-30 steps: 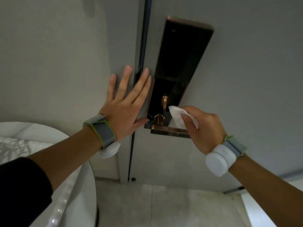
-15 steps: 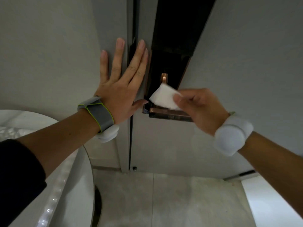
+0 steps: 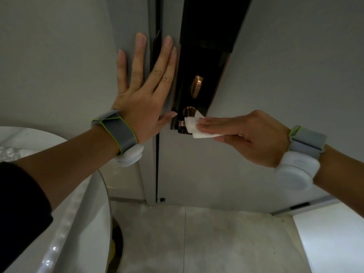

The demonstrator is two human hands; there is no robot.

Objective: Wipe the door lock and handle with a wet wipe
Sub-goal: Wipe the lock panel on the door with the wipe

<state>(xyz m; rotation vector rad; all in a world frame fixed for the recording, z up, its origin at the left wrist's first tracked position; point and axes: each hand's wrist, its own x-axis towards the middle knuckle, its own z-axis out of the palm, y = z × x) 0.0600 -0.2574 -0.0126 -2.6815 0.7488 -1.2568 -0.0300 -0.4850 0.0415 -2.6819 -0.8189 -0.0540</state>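
Note:
A tall black door lock [image 3: 206,56] with copper trim runs up the grey door [image 3: 285,66]. Its copper handle [image 3: 180,126] juts out at the bottom; only the left end shows. My right hand [image 3: 242,134] holds a white wet wipe [image 3: 194,126] folded over the handle, fingers flat on top, thumb beneath. A copper thumb-turn [image 3: 196,86] and a round copper hub [image 3: 189,111] sit just above the wipe. My left hand [image 3: 143,89] lies flat with fingers spread across the door edge and frame, beside the lock.
A dark gap [image 3: 157,158] between door and frame runs down to the pale tiled floor [image 3: 197,243]. A round white marble-topped table [image 3: 65,213] stands at the lower left under my left forearm. Both wrists carry white devices on grey straps.
My right hand has turned palm-down and wrapped the wipe over the handle; before, it pinched the wipe above it. The view has moved closer to the lock. My left hand stays put.

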